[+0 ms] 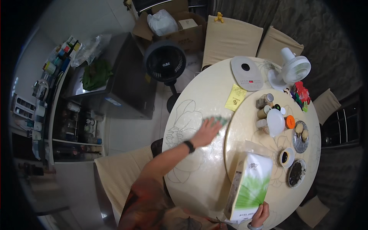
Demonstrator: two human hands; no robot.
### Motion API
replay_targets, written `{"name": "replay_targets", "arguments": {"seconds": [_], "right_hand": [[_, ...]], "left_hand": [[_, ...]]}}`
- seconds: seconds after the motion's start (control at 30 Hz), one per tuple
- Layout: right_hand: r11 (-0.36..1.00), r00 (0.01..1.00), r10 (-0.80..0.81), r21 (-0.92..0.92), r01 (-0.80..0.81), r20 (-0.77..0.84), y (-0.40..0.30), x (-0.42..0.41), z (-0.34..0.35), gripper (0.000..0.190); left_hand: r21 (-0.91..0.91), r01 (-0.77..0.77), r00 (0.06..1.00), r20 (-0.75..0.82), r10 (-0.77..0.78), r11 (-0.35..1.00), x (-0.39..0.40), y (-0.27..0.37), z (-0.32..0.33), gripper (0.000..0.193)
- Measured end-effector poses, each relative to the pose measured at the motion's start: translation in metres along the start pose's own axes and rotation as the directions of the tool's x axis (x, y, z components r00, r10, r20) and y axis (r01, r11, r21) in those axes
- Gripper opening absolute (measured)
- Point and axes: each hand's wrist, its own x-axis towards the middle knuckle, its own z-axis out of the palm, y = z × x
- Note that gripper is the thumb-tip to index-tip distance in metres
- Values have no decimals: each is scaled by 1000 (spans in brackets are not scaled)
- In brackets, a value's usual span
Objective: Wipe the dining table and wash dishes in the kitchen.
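My left hand [207, 132], with a dark band on the wrist, is spread over a crumpled green cloth [220, 122] and presses it on the round table [198, 161]. Most of the cloth is hidden under my palm and fingers. In my right hand [261, 215] is a large white and green plastic pack [253, 184], likely of paper tissues, gripped at its lower right corner. The pack is tilted over the front of the lazy Susan [244, 120]. A yellow printed packet [235, 97] lies beyond my left hand.
Jars [264, 100], a white bowl of dark sauce [287, 157], a dish of dark food [297, 173] and a metal plate [300, 146] stand on the lazy Susan. Behind are an induction cooker [246, 73] and a white fan [296, 69]. A black floor fan [165, 61] and chairs [233, 40] surround the table.
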Motion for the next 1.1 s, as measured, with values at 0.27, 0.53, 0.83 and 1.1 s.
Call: {"name": "replay_targets", "arguments": {"seconds": [0.27,0.53,0.83,1.1], "right_hand": [[993,986,108,59,-101,-125,6,-18,-19,15],[997,987,39,-58,-48,-159,36,-59,-26,13],[963,997,-70,259,70,-11,-30,64,57,10],[905,951,-290,293,310,-111,-107,232,213,13]], "left_hand": [[-362,-297,948,3,319,884,-136,122,-8,34],[-370,98,968,-178,-174,924,-1,-5,-29,41],[-182,-78,996,17,82,980,-90,99,-25,33],[-289,-33,996,71,56,957,-164,139,-32,40]]}}
